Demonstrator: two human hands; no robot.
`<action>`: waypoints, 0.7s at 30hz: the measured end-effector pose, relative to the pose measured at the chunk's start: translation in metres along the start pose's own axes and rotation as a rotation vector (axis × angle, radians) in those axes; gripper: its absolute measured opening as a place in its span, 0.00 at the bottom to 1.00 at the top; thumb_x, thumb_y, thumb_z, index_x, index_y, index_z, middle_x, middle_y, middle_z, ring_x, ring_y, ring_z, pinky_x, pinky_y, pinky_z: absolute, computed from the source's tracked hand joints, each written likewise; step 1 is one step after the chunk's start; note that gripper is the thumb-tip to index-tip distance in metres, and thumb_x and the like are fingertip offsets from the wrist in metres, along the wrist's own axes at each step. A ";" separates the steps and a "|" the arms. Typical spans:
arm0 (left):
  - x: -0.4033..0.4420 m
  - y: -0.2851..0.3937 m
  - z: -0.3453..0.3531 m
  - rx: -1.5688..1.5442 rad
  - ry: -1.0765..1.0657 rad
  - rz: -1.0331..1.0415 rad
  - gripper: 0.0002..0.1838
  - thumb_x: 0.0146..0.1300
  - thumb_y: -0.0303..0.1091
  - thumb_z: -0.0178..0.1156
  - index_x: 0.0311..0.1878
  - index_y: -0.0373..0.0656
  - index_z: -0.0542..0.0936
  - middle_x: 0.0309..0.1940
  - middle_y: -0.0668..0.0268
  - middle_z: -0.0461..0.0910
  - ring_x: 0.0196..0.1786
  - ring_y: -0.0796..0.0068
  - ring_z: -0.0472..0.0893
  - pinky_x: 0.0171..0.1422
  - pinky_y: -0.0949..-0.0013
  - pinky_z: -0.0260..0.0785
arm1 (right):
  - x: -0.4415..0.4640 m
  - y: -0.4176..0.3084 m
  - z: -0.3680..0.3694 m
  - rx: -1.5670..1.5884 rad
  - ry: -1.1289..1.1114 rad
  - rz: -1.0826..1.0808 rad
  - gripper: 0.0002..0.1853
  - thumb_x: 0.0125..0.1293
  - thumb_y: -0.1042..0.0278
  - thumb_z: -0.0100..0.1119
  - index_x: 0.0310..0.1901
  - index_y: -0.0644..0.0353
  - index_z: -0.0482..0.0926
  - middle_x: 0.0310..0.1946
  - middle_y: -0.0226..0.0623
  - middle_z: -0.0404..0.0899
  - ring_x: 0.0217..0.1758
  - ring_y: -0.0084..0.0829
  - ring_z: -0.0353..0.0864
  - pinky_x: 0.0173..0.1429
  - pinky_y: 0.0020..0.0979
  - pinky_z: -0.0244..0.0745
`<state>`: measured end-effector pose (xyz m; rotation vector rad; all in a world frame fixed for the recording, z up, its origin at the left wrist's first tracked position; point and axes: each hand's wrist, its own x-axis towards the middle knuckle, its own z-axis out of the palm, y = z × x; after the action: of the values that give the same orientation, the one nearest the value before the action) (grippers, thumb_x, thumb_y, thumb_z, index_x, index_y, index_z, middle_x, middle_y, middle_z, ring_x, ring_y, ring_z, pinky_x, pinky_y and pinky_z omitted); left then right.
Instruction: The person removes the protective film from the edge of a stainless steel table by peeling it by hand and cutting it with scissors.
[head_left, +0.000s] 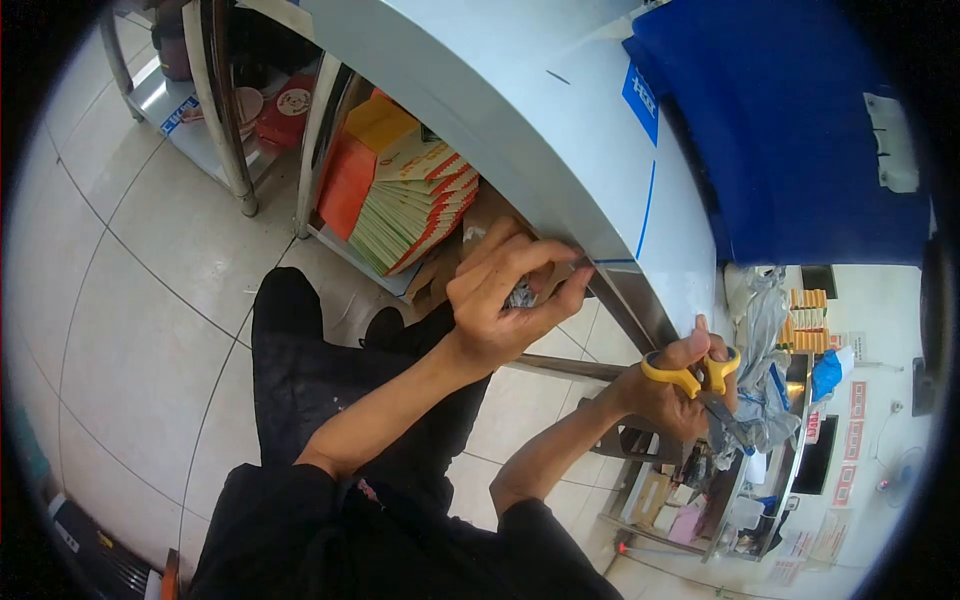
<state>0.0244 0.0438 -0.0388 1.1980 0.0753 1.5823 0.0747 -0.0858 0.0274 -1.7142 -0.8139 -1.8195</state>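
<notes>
My left hand [505,290] is closed at the edge of a metal-topped table [570,120], thumb and fingertips pinched together by a thin blue line on the rim. A crumpled, shiny, silvery piece of film [522,294] shows inside its curled fingers. Held in my right hand [665,400] is a pair of scissors [715,375] with yellow handles, the blades pointing away from the table. The right thumb rests against the table's edge. A blue printed label [641,103] lies on the tabletop.
A large blue bin-like object [790,130] stands on the table. Beneath it, a shelf carries stacked printed packets [415,210] and orange boxes. Crumpled grey plastic [765,350] hangs beyond my right hand, near a cluttered rack [690,510]. Metal table legs [220,110] stand on the tiled floor.
</notes>
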 end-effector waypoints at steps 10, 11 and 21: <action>0.005 -0.001 0.005 0.036 0.022 0.105 0.15 0.44 0.19 0.69 0.37 0.36 0.79 0.16 0.70 0.70 0.21 0.76 0.69 0.25 0.78 0.62 | -0.003 -0.002 0.001 0.090 0.036 0.045 0.18 0.59 0.69 0.66 0.40 0.76 0.70 0.27 0.47 0.80 0.29 0.31 0.82 0.41 0.33 0.83; 0.005 0.000 0.005 0.035 0.020 0.110 0.15 0.44 0.19 0.69 0.37 0.36 0.79 0.16 0.70 0.70 0.21 0.76 0.69 0.25 0.78 0.62 | -0.004 -0.002 0.001 0.123 0.035 0.067 0.18 0.60 0.70 0.64 0.40 0.75 0.69 0.27 0.47 0.80 0.29 0.31 0.82 0.41 0.35 0.84; 0.007 0.005 0.003 0.091 -0.015 0.099 0.13 0.46 0.18 0.67 0.37 0.37 0.78 0.14 0.71 0.67 0.21 0.75 0.69 0.25 0.77 0.61 | -0.007 0.004 0.000 0.225 -0.005 0.045 0.16 0.61 0.73 0.61 0.40 0.72 0.64 0.28 0.48 0.78 0.30 0.34 0.83 0.42 0.44 0.86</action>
<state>0.0241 0.0454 -0.0298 1.3020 0.0801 1.6707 0.0782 -0.0894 0.0206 -1.5806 -0.9361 -1.6274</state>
